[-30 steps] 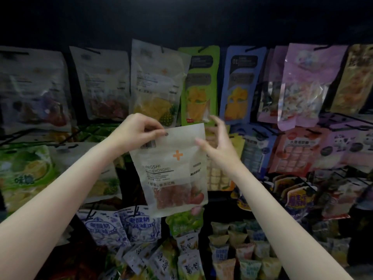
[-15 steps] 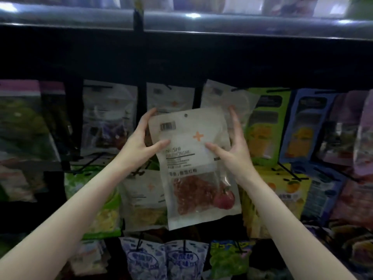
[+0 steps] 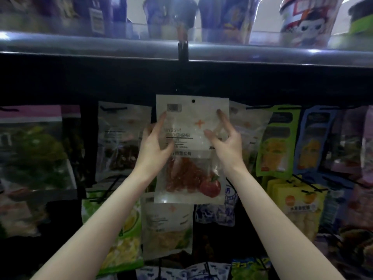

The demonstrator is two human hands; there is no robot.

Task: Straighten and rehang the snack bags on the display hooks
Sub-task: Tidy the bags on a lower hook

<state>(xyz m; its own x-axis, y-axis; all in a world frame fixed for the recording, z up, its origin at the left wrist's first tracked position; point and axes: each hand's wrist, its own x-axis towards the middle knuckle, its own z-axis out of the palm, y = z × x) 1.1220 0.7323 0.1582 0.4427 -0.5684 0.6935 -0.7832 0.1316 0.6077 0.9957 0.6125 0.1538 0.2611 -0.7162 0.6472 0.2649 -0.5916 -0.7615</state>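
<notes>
A white snack bag with an orange cross, a barcode and red dried fruit behind its clear window is held upright in front of the top row of hooks. Its hang hole sits near the top edge, against the dark back panel. My left hand grips the bag's left edge, thumb on the front and fingers behind. My right hand pinches the right side, thumb and index finger on the front. No hook tip shows at the hole.
Hanging bags fill the rack: a similar white bag to the left, green and blue bags to the right, more white and yellow bags below. A metal shelf rail with cups runs overhead.
Both hands have raised the white bag from the lower rows to the top row, and it now hangs straighter. My view has tilted upward, bringing the shelf rail and cups into sight.
</notes>
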